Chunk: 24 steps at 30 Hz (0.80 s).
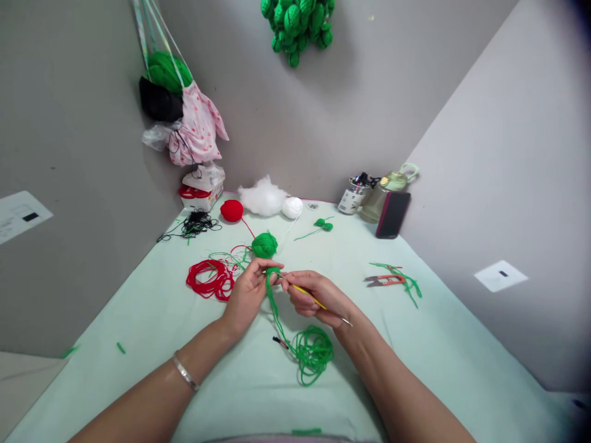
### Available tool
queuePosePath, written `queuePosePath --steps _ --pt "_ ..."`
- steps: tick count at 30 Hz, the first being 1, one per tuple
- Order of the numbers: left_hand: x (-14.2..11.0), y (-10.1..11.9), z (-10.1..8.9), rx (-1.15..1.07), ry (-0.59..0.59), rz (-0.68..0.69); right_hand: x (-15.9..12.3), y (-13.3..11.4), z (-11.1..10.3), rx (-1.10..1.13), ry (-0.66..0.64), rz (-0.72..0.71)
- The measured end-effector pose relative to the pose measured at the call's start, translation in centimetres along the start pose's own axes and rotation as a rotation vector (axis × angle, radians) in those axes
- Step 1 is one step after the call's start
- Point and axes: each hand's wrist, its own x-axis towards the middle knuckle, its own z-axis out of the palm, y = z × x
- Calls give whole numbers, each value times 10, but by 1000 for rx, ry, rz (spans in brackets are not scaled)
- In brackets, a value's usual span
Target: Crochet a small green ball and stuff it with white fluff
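Tin (352, 198) with a pale label, far right on the table (438, 363): dark items stand in it, tops above the rim. Just beside it, greenish bottle (373, 202) with handled lid; contents cannot be told. Dark phone (393, 215) upright in front of the bottle. Far left: red-and-white box (203, 195), clear plastic on top, inside not visible. Above it, hanging by straps on the wall: bundle of green yarn (167, 71), black item (157, 98) and pink dotted cloth (198, 126).

Left hand (249, 292): thumb and fingers together, pinching small green piece (273, 271) at table centre. Right hand (314, 295): fingers closed round yellow-handled hook (318, 302), its tip end at the green piece, other end pointing near and right. Both hands nearly meet at the work.

Green ball (265, 245) lies just beyond the left fingertips. Green strands hang from the piece toward loose green yarn (314, 355), nearer on the table. Red coil (210, 278) left of the left hand. Orange-handled snips (385, 280) to the right, well apart from the hands, beside green scraps (410, 286).
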Motion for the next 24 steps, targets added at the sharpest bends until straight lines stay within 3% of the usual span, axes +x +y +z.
queuePosePath --steps 6,10,12,15,18,24 --pt "0 1 0 0 39 23 -1 -1 2 -70 59 -54" --pt "0 5 1 -20 38 12 -4 4 17 -188 184 -166" --pt "1 7 2 -37 32 -6 -6 8 25 -356 275 -250" --pt "2 10 0 -53 28 -49 -8 15 32 -782 389 -382" --pt "2 11 -1 -67 21 -87 -8 23 34 -1083 419 -465" --pt "0 13 -2 -88 33 -79 -6 31 37 -1196 372 -546"
